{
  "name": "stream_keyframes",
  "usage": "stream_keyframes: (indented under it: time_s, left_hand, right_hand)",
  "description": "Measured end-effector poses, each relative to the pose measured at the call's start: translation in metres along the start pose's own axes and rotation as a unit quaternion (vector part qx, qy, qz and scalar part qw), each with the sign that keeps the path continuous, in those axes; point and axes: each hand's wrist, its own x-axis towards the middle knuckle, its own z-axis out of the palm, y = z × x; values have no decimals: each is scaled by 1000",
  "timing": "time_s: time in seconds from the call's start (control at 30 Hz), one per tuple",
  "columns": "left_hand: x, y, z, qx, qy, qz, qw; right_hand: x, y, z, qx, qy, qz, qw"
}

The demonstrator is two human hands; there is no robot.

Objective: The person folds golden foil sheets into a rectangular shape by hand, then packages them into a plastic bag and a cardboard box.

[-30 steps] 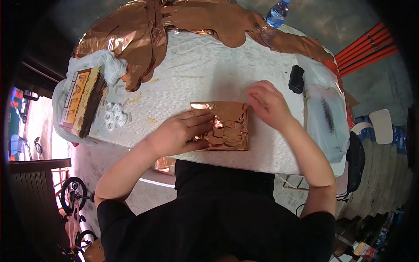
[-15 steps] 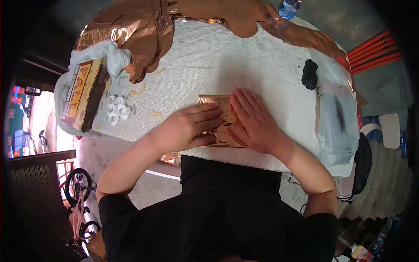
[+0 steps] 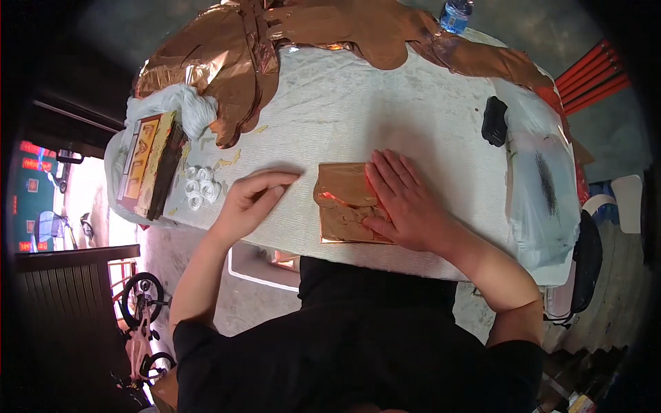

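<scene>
A folded piece of shiny copper-coloured foil (image 3: 342,213) lies flat near the table's front edge, with a wavy flap edge across it. My right hand (image 3: 403,203) rests flat on its right side, fingers stretched out, covering that part. To the left of the foil, my left hand (image 3: 251,203) hovers or rests over the white table cover, apart from the foil. Its index finger points right and its thumb is a little away from it; nothing shows in it. Several small white rings (image 3: 202,187) sit left of this hand.
Large copper foil sheets (image 3: 344,24) drape along the far edge of the table. A stack of printed cards or paper (image 3: 146,165) stands at left beside white plastic (image 3: 189,110). On the right are a black object (image 3: 494,122) and a plastic bag (image 3: 544,199). A water bottle (image 3: 456,15) is at the back.
My left hand has lifted off the foil and moved left, uncovering the foil's left side. My right hand stays flat on the foil. The whole view has shifted slightly.
</scene>
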Motion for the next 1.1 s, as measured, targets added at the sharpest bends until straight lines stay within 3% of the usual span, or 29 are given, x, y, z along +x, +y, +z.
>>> stream_keyframes:
  time_s: [0.03, 0.07, 0.13, 0.27, 0.5, 0.63, 0.77, 0.83, 1.0, 1.07, 1.1]
  left_hand:
    - [8, -1, 6, 99, 14, 104, 990]
    - [16, 0, 13, 101, 13, 105, 989]
    - [28, 13, 28, 304, -1, 232, 924]
    - [30, 19, 31, 387, -98, 223, 889]
    - [-19, 37, 51, 368, -112, 187, 904]
    - [-29, 21, 65, 379, -30, 254, 889]
    - [-21, 26, 68, 371, -23, 268, 889]
    - [-11, 27, 66, 434, -13, 320, 842]
    - [-4, 30, 64, 491, -33, 348, 798]
    - [-3, 28, 64, 504, -31, 354, 787]
    - [-3, 26, 64, 495, -13, 354, 794]
  right_hand:
    - [0, 0, 1, -1, 0, -1, 1000]
    - [0, 1, 1, -2, -1, -3, 1000]
    - [-1, 2, 3, 0, 1, -8, 1000]
    - [-1, 7, -1, -5, 2, -43, 999]
    - [-16, -2, -10, 22, -25, -92, 995]
    - [-21, -6, -13, 25, -40, -115, 992]
    - [-22, -4, -5, 42, -27, -120, 992]
    - [-21, -2, -6, 36, -25, -119, 992]
    - [-17, 10, -1, 55, -7, -118, 991]
    - [-13, 25, 2, 202, 25, -142, 969]
    - [-13, 29, 5, 201, 28, -140, 969]
